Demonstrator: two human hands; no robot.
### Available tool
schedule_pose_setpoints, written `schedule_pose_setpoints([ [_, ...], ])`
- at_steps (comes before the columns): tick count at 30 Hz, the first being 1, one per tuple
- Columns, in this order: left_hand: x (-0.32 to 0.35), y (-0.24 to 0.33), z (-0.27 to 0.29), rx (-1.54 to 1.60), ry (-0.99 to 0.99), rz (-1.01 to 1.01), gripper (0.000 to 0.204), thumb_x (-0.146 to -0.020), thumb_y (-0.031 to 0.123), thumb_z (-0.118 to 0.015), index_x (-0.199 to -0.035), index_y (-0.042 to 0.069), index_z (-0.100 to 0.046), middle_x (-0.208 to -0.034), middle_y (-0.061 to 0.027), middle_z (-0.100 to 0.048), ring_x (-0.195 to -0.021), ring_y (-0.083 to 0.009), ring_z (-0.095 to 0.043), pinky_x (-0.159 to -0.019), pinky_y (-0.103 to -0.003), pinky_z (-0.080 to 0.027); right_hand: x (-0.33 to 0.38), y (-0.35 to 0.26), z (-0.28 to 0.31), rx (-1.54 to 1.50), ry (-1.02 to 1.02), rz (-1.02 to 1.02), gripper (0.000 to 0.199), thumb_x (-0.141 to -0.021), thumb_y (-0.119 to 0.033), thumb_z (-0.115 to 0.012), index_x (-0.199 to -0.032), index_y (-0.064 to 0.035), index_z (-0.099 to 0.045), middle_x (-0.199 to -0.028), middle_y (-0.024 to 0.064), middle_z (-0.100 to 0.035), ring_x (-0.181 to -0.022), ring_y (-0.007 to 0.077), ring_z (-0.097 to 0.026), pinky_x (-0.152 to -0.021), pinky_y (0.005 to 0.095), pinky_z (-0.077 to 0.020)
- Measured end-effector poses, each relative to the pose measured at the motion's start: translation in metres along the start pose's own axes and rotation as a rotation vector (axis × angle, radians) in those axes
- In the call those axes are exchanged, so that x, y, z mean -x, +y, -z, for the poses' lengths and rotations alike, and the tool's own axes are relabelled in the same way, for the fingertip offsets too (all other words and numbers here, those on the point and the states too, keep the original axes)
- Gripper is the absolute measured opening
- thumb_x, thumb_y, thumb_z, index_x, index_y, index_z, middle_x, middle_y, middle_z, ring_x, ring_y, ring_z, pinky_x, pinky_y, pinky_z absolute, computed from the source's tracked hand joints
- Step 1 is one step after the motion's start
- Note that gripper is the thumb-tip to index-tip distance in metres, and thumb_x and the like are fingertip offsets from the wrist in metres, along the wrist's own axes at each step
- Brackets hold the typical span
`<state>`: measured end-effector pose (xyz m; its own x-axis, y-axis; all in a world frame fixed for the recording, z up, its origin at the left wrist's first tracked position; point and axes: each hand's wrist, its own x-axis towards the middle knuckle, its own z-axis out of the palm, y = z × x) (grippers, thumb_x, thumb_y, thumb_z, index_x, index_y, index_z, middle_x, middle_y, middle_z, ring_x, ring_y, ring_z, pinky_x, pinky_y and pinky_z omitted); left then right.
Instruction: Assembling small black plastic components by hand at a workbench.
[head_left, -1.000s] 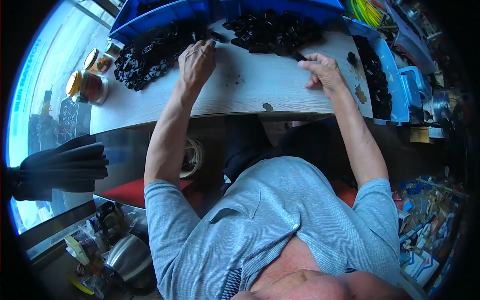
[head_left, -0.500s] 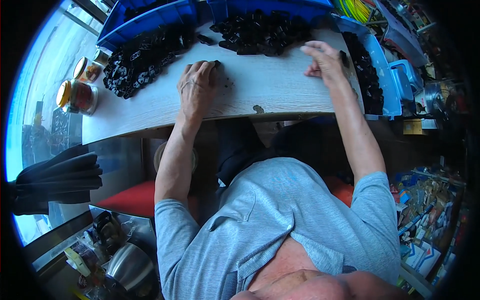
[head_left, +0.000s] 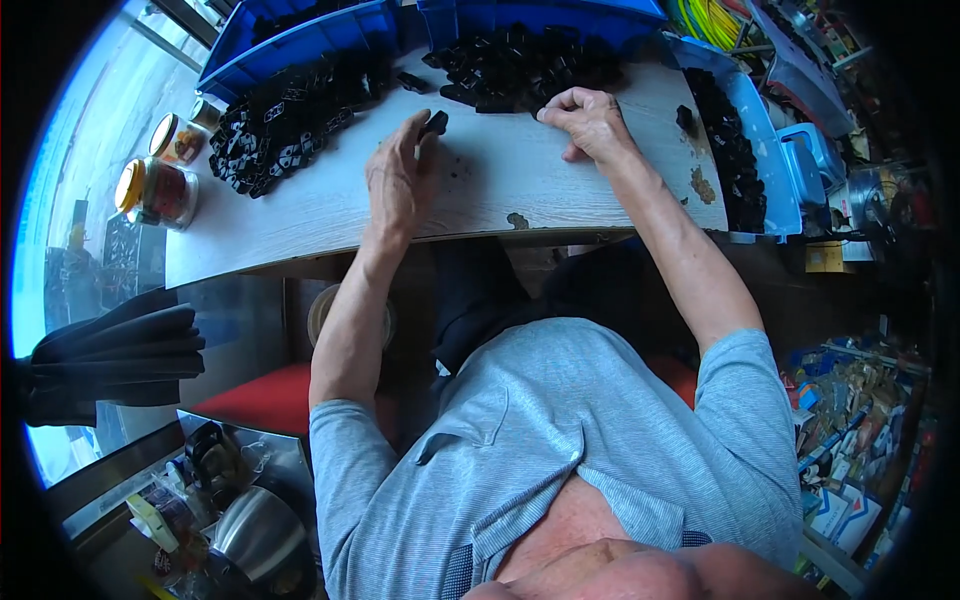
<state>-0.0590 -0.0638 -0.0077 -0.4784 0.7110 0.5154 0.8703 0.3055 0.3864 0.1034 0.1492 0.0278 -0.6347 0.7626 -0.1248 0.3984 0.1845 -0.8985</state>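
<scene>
My left hand (head_left: 398,180) is above the pale table, with a small black plastic part (head_left: 436,122) held between thumb and fingertips. My right hand (head_left: 592,128) has its thumb and index finger brought together beside the near edge of a pile of black plastic parts (head_left: 520,65). Whatever lies in that pinch, if anything, is too small to make out. To the left spreads a second pile of black parts (head_left: 270,135), with frame-like openings. One loose black part (head_left: 411,82) rests between the piles.
Two blue bins (head_left: 300,45) stand behind the piles. On the right are a single black part (head_left: 685,118) and a light blue tray (head_left: 752,105) of black parts. A yellow-lidded jar (head_left: 160,192) sits at the left edge. The pale tabletop (head_left: 330,215) has chipped spots.
My right hand has moved left from near the right table edge to the middle pile, its fingers drawing together. My left hand has turned slightly, showing more of the black part.
</scene>
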Motion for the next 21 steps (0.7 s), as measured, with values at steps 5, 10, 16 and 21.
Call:
schedule_pose_setpoints([
  [5, 0.003, 0.037, -0.046, 0.897, 0.114, 0.268, 0.032, -0.097, 0.006, -0.064, -0.128, 0.001, -0.062, -0.101, -0.0128, -0.072, -0.087, -0.0165, -0.069, -0.076, -0.029, -0.054, 0.024, -0.009, -0.018, -0.064, -0.065, -0.078, 0.024, -0.084, -0.022, -0.081, -0.095, -0.0053, -0.069, -0.075, 0.0046, -0.067, -0.041, 0.0114, -0.051, -0.044, 0.0277, -0.0477],
  [10, -0.015, 0.068, -0.058, 0.794, 0.113, 0.272, 0.029, -0.095, 0.011, -0.067, -0.122, 0.001, -0.065, -0.094, -0.0188, -0.075, -0.087, -0.0218, -0.074, -0.077, -0.035, -0.057, 0.028, 0.000, -0.017, -0.112, -0.089, -0.066, 0.023, -0.086, -0.022, -0.079, -0.097, -0.0044, -0.069, -0.072, 0.0038, -0.065, -0.044, 0.0109, -0.053, -0.043, 0.0261, -0.0435],
  [16, -0.016, 0.068, -0.054, 0.839, 0.045, 0.310, 0.028, -0.098, 0.011, -0.066, -0.124, 0.000, -0.066, -0.101, -0.0103, -0.074, -0.091, -0.0141, -0.068, -0.082, -0.027, -0.055, 0.031, 0.000, -0.015, -0.146, -0.121, -0.075, 0.019, -0.091, -0.019, -0.073, -0.100, -0.0027, -0.070, -0.075, 0.0036, -0.066, -0.047, 0.0099, -0.054, -0.043, 0.0249, -0.0439],
  [21, -0.015, 0.065, -0.055, 0.990, 0.027, 0.303, 0.028, -0.100, 0.013, -0.065, -0.127, 0.002, -0.067, -0.108, -0.0091, -0.073, -0.096, -0.0148, -0.068, -0.083, -0.028, -0.056, 0.033, 0.000, -0.025, -0.140, -0.181, -0.069, 0.021, -0.096, -0.020, -0.068, -0.106, -0.0024, -0.072, -0.087, 0.0070, -0.069, -0.052, 0.0128, -0.060, -0.045, 0.0250, -0.0497],
])
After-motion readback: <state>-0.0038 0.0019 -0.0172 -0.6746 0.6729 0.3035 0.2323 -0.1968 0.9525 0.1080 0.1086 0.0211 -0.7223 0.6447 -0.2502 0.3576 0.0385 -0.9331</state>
